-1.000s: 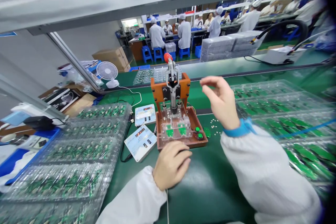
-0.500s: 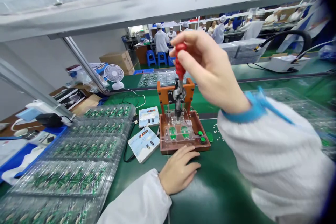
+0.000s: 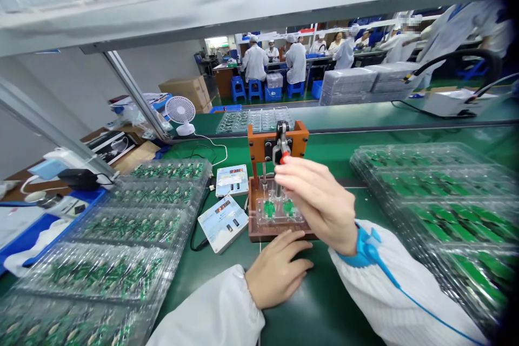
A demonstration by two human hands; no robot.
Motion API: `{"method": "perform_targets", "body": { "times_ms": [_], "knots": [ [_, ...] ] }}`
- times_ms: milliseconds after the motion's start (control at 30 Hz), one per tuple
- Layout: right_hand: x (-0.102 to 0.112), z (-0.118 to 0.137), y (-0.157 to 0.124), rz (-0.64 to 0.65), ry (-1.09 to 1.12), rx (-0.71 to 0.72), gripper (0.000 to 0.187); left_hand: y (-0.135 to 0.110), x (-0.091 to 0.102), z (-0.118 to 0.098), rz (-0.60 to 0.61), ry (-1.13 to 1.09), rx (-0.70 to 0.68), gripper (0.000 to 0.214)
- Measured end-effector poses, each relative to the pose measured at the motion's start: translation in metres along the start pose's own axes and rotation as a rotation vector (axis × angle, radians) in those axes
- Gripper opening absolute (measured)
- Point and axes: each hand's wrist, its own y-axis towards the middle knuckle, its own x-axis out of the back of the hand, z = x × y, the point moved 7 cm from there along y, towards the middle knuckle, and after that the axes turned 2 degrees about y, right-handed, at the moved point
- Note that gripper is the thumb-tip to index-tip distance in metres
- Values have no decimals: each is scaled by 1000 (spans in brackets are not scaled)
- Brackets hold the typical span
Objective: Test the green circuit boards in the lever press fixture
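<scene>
My right hand (image 3: 322, 200) is closed around the red lever handle (image 3: 285, 157) of a toggle clamp, most of the handle hidden by my fingers. The lever now points down toward me. Behind it stands the orange frame (image 3: 300, 139) of a small press fixture on a brown base (image 3: 255, 231). Two small green circuit boards (image 3: 268, 208) lie under a clear plate in the fixture. My left hand (image 3: 278, 270) lies flat with fingers spread, by the front edge of the base. A blue wrist strap (image 3: 363, 247) circles my right wrist.
Two white meter boxes (image 3: 224, 223) with red digits sit left of the fixture. Clear trays of circuit boards (image 3: 141, 227) fill the left, and more green-board trays (image 3: 446, 216) lie right. A white fan (image 3: 181, 113) stands behind. A shelf beam (image 3: 243, 5) crosses above. Co-workers sit far back.
My right hand has swung the red lever down from upright toward me, and the clamp's plunger has lowered over the boards. My left hand has stayed nearly in place.
</scene>
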Motion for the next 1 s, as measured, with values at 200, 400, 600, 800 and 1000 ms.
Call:
{"method": "perform_targets", "body": {
  "times_ms": [200,400,600,800,1000],
  "knots": [
    [-18,-6,-19,-35,60,-45,75,2,2,-1,-30,-12,1,20],
    [-23,-6,-24,-96,153,-102,76,2,11,2,-73,-142,21,21],
    [-16,-10,-25,-108,232,-110,72,-9,68,25,-162,-320,261,16],
    [-13,-13,-22,-111,271,-107,71,-24,125,112,-97,117,569,29],
    [-10,-14,-20,-33,240,-23,70,-34,95,189,535,249,792,114]
  ]
}}
